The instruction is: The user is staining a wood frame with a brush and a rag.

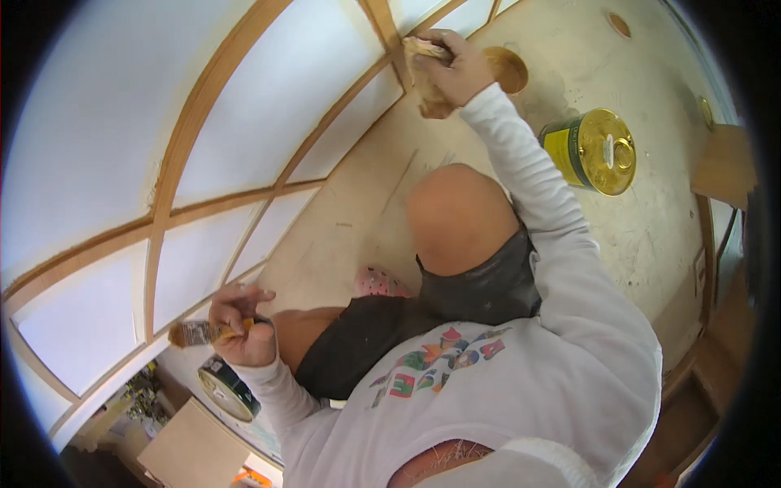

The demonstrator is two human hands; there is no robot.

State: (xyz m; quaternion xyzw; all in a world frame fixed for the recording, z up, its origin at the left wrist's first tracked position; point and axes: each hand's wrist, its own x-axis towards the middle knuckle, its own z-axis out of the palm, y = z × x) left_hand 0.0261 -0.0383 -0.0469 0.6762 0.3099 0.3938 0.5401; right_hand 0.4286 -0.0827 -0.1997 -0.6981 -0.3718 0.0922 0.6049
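Note:
My left hand (241, 325) holds a small paintbrush (198, 333) with a yellow handle, its bristles pointing left toward the white panel wall. My right hand (449, 71) reaches far forward and presses a crumpled tan rag (426, 75) against a wooden strip (381, 23) of the wall frame. The wall (122, 146) is made of white panels divided by thin wooden battens. My bent knee (460, 215) rises between both arms.
A yellow-lidded tin can (598, 151) stands on the plywood floor to the right. A round wooden lid or bowl (508, 69) lies behind my right hand. A second round can (228, 392) and a cardboard sheet (191, 447) sit at lower left.

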